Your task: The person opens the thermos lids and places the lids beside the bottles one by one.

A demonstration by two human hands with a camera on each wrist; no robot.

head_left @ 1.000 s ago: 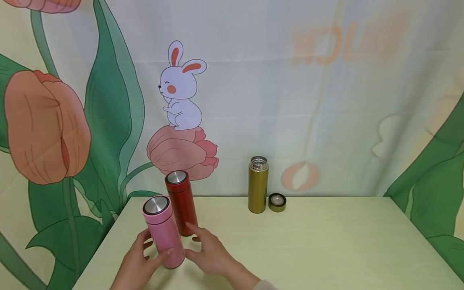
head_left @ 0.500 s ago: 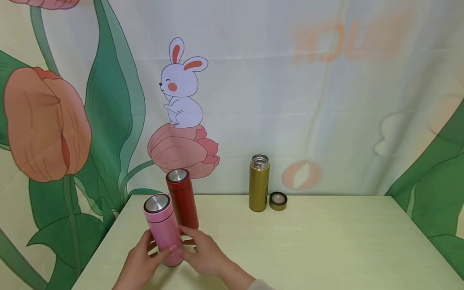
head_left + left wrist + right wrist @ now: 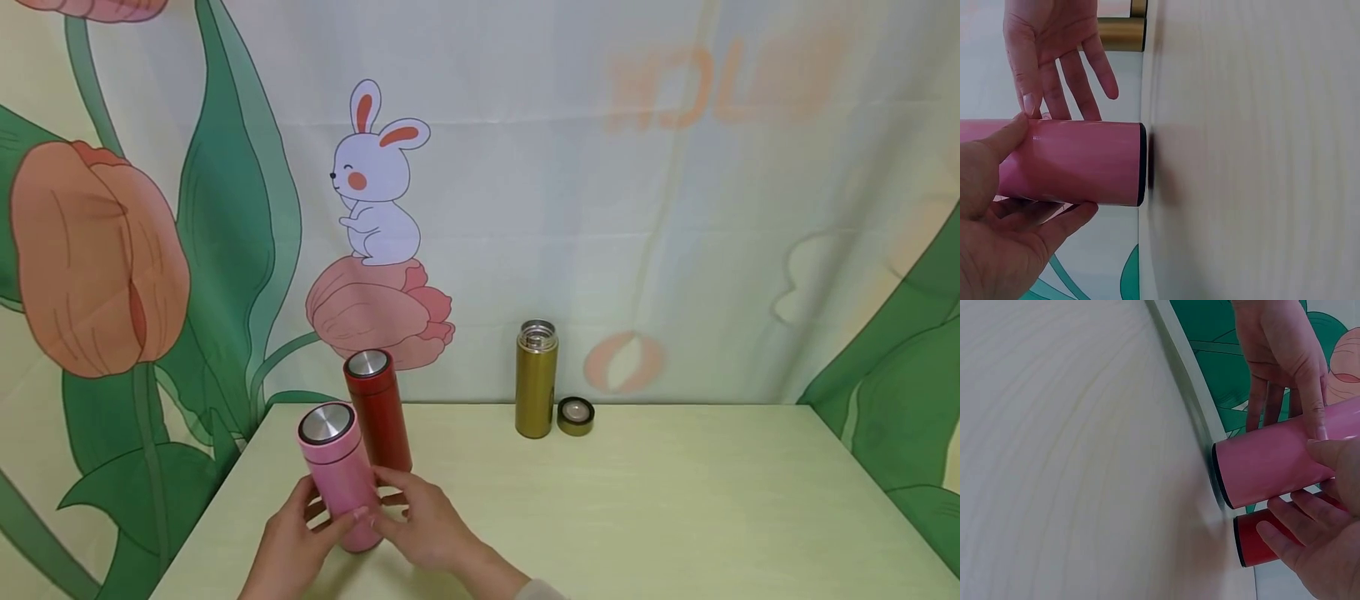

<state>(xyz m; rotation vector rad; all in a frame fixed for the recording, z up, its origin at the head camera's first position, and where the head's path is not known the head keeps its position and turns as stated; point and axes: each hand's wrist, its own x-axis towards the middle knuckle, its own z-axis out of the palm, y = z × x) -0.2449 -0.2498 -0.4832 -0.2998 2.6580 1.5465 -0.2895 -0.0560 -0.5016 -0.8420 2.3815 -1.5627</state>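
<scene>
A pink thermos bottle (image 3: 343, 483) with a steel-topped lid is upright, slightly tilted in the head view, at the table's left. My left hand (image 3: 288, 533) grips its left side, thumb across the front and fingers behind. From the right my right hand (image 3: 427, 521) holds it too, its thumb on the front close to the left thumb. The right fingers (image 3: 1285, 522) lie along the bottle's side in the right wrist view. Whether the base touches the table or hangs just above, I cannot tell. Right behind stands a red thermos bottle (image 3: 382, 425), its lid on.
Farther right, at the table's back edge, a gold thermos bottle (image 3: 536, 392) stands without its lid. Its gold lid (image 3: 575, 417) lies beside it, inner side up. A printed cloth (image 3: 495, 208) with tulips and a rabbit hangs behind the pale table (image 3: 637, 508).
My right hand has come in from beside the pink bottle and now holds its right side. Left hand and bottles keep nearly the same place; the view has shifted slightly.
</scene>
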